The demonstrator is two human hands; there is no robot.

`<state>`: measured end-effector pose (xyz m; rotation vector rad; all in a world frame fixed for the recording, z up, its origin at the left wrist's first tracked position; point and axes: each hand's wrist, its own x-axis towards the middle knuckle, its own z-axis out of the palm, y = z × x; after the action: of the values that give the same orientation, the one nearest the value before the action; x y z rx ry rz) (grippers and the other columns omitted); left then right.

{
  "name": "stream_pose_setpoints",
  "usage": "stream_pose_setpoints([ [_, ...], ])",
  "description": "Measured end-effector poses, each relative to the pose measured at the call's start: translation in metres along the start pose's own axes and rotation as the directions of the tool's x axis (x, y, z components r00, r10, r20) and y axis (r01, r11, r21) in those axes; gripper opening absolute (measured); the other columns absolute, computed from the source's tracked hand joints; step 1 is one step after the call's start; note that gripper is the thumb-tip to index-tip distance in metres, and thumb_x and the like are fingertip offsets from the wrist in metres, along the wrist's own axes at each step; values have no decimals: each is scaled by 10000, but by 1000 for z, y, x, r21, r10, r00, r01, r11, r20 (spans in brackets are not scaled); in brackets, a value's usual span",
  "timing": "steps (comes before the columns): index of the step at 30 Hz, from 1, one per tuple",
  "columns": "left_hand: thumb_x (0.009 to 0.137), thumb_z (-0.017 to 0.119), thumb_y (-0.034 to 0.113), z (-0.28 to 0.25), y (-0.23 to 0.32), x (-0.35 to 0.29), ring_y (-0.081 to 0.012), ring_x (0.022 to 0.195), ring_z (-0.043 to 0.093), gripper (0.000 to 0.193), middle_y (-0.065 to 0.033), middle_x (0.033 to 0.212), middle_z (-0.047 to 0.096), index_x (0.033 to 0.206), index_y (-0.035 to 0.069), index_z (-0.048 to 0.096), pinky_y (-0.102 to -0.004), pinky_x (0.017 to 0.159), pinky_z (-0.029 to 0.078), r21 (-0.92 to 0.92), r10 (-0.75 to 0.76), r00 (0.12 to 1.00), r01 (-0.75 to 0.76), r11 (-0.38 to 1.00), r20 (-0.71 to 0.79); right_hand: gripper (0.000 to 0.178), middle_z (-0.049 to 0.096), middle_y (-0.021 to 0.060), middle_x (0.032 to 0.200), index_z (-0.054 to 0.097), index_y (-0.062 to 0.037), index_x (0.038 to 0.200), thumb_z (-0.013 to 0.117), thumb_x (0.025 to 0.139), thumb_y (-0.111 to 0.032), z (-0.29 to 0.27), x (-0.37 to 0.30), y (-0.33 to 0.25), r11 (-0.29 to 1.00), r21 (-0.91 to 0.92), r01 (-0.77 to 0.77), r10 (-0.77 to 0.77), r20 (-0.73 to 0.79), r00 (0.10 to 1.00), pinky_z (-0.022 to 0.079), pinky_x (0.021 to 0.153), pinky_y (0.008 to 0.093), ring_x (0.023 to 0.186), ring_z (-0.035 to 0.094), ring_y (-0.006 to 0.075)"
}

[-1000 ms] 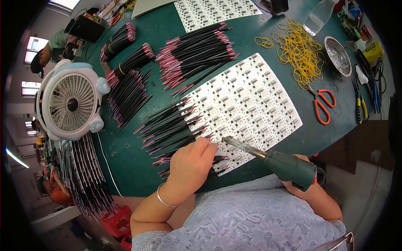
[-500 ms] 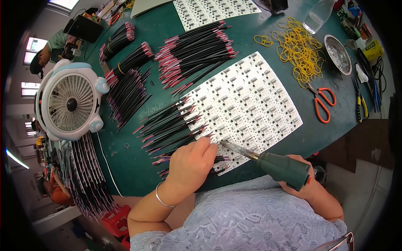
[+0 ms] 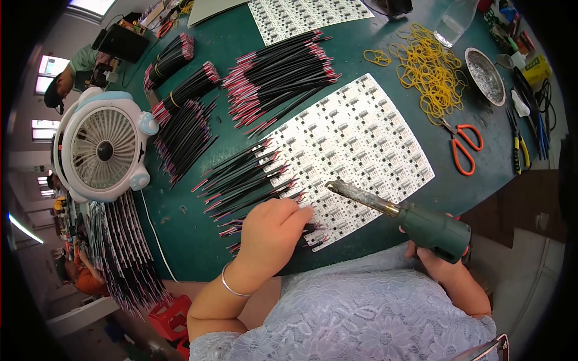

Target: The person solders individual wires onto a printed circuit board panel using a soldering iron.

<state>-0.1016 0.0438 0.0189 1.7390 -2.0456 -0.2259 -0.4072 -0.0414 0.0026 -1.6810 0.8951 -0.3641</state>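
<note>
A white sheet of circuit boards (image 3: 355, 144) lies at an angle on the green table, with rows of small parts on it. Black and red wires (image 3: 232, 180) stick out from its left edge. My left hand (image 3: 271, 231) is closed at the sheet's lower left edge, thumb and finger pinched at a wire whose end is hidden. In my right hand (image 3: 436, 262) is a green heat gun (image 3: 435, 231), its handle gripped with the fingers partly hidden behind it. The gun's metal barrel (image 3: 364, 197) points left, its curved tip above the boards and apart from my left hand.
Bundled black wires (image 3: 283, 78) lie beyond the sheet. A white fan (image 3: 102, 150) stands at left. On the right are yellow rubber bands (image 3: 428, 75), orange-handled scissors (image 3: 463, 147), a metal bowl (image 3: 485, 77) and pliers (image 3: 519, 150). Another board sheet (image 3: 307, 17) lies at the back.
The heat gun has moved right, its tip drawing away from the fingers of my left hand. My left hand has shifted slightly downward and stays pinched at the board's edge.
</note>
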Motion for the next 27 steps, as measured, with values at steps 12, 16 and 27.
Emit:
stream_pose_setpoints([
  [12, 605, 685, -52, 22, 14, -21, -267, 702, 583, 348, -91, 792, 572, 942, 25, 651, -340, 617, 484, -115, -123, 992, 121, 986, -10, 419, 622, 80, 890, 489, 1, 1212, 623, 863, -189, -4, -5, 2, 925, -174, 337, -321, 114, 940, 502, 626, 283, 661, 620, 138],
  [16, 596, 676, -61, 19, 18, -22, -278, 764, 580, 369, -107, 854, 566, 954, 22, 649, -358, 651, 487, -128, -170, 985, 170, 977, 12, 383, 632, 100, 993, 585, -8, 1121, 683, 765, -107, -5, -9, 0, 972, -75, 223, -216, 91, 972, 489, 778, 335, 836, 615, 203],
  [27, 564, 672, -63, 13, 19, -21, -283, 771, 568, 417, -102, 866, 547, 972, 15, 644, -367, 670, 486, -76, -128, 989, 134, 988, 75, 471, 628, 139, 1108, 578, 39, 1134, 751, 704, -45, -3, -1, -8, 946, -128, 297, -278, 145, 949, 475, 868, 325, 971, 616, 238],
])
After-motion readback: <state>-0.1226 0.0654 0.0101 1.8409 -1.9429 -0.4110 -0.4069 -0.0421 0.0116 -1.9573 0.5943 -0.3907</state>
